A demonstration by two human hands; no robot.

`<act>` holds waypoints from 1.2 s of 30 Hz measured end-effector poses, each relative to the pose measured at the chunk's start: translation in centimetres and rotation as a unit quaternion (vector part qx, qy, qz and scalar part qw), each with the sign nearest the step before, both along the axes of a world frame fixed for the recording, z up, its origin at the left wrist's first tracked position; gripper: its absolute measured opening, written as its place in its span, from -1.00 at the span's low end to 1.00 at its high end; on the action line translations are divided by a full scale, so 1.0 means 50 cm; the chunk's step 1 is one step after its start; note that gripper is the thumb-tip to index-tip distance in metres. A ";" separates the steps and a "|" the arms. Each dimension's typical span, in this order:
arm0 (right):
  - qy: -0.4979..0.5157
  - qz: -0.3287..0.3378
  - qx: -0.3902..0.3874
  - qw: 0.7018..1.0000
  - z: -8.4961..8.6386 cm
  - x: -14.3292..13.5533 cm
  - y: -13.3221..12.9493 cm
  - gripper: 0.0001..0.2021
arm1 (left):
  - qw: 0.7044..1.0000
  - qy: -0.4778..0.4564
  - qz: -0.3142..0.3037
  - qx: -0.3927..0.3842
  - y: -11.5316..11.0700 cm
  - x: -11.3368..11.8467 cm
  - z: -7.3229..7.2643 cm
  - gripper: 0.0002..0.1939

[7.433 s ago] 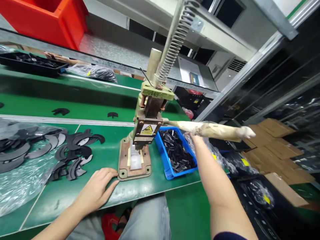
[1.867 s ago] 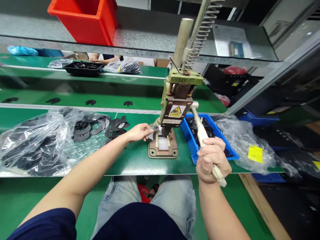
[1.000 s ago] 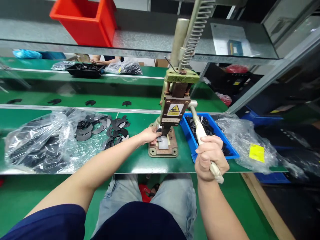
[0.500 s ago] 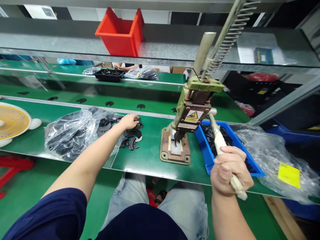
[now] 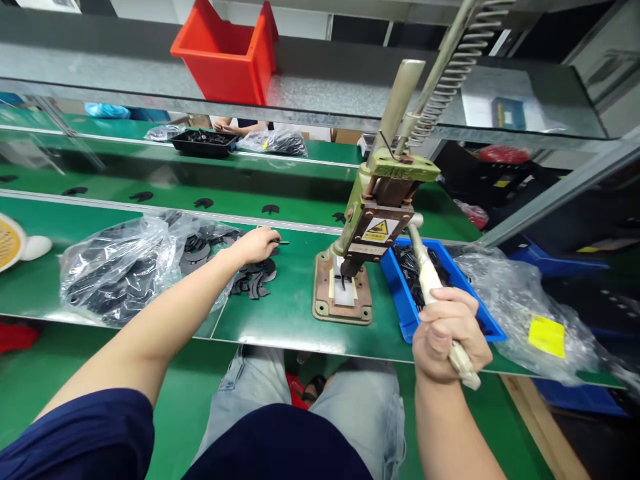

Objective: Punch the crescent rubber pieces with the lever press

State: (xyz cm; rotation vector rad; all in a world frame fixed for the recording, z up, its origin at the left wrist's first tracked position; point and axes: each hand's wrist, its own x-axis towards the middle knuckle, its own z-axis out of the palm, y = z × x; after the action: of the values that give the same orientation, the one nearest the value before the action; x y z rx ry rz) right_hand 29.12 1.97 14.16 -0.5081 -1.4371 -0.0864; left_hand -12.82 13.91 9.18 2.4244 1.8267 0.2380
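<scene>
My left hand (image 5: pixel 259 245) pinches a thin dark piece (image 5: pixel 283 243) just above a pile of curved black pieces (image 5: pixel 255 281) on the green table. Wrapped round the pale lever handle (image 5: pixel 434 280) of a hand press (image 5: pixel 376 220) is my right hand (image 5: pixel 453 337). The press has a green body and a warning label. On its base plate (image 5: pixel 323 308) a small black piece (image 5: pixel 343 279) lies in a light fixture under the press head. A clear plastic bag (image 5: pixel 125 273) of black pieces lies open to the left of the pile.
A blue bin (image 5: pixel 403 303) of black parts stands right of the press, beside a plastic bag with a yellow label (image 5: pixel 547 336). Curved pieces (image 5: pixel 203 203) lie spaced along the green strip behind. Above, a shelf holds a red bin (image 5: pixel 230 63). A person's hands (image 5: pixel 227 127) show across.
My left hand has lifted slightly off the pile, and a dark piece now sticks out from its fingertips. My right hand keeps its hold on the lever. The whole view has shifted a little.
</scene>
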 end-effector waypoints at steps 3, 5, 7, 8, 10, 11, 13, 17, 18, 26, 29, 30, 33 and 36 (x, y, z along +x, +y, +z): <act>0.008 -0.002 0.002 1.000 0.000 -0.002 0.000 -0.67 | 0.998 -0.013 -0.052 -0.028 -0.045 0.069 0.013 -0.68; 0.008 -0.003 -0.002 1.000 0.001 -0.002 -0.002 -0.67 | 0.996 -0.029 -0.073 -0.052 -0.073 0.120 0.008 -0.73; 0.004 -0.004 -0.011 1.000 0.001 0.000 -0.005 -0.68 | 0.991 -0.071 -0.085 -0.071 -0.094 0.168 -0.009 -0.80; 0.000 -0.005 -0.018 1.000 0.000 0.001 -0.007 -0.69 | 0.988 -0.107 -0.079 -0.082 -0.102 0.189 -0.020 -0.83; -0.007 -0.005 -0.029 1.000 -0.001 0.004 -0.010 -0.70 | 0.974 -0.195 -0.038 -0.108 -0.113 0.221 -0.045 -0.81; -0.007 -0.006 -0.033 0.999 -0.002 0.005 -0.010 -0.70 | 0.964 -0.237 -0.010 -0.119 -0.116 0.232 -0.057 -0.77; -0.008 -0.008 -0.035 0.999 -0.003 0.006 -0.011 -0.70 | 0.942 -0.305 0.036 -0.139 -0.119 0.244 -0.075 -0.72; -0.008 -0.008 -0.025 1.000 -0.004 0.003 -0.008 -0.69 | 0.872 -0.440 0.068 -0.202 -0.111 0.253 -0.079 -0.71; -0.008 -0.007 -0.021 1.000 -0.004 0.002 -0.008 -0.69 | 0.852 -0.473 0.064 -0.216 -0.108 0.258 -0.075 -0.71; 0.001 0.003 -0.030 1.000 -0.004 0.001 -0.013 -0.68 | 0.803 -0.532 0.053 -0.265 -0.075 0.322 -0.066 -0.74; 0.005 0.005 -0.039 0.999 -0.006 0.000 -0.014 -0.67 | 0.813 -0.517 0.046 -0.265 -0.064 0.325 -0.072 -0.71; 0.006 0.003 -0.040 0.999 -0.006 0.000 -0.014 -0.67 | 0.816 -0.512 0.045 -0.266 -0.061 0.324 -0.074 -0.69; 0.014 -0.007 -0.035 0.999 -0.008 -0.002 -0.014 -0.66 | 0.817 -0.504 0.050 -0.277 -0.054 0.322 -0.072 -0.69; 0.016 -0.020 -0.043 0.999 -0.008 -0.003 -0.015 -0.64 | 0.809 -0.505 0.062 -0.296 -0.052 0.322 -0.062 -0.71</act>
State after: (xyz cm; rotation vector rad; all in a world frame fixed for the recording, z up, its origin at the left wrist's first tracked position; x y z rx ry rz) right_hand 28.96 1.23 13.74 -0.6068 -1.4033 -0.0475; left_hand 3.28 11.31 6.06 1.2949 1.2498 0.6812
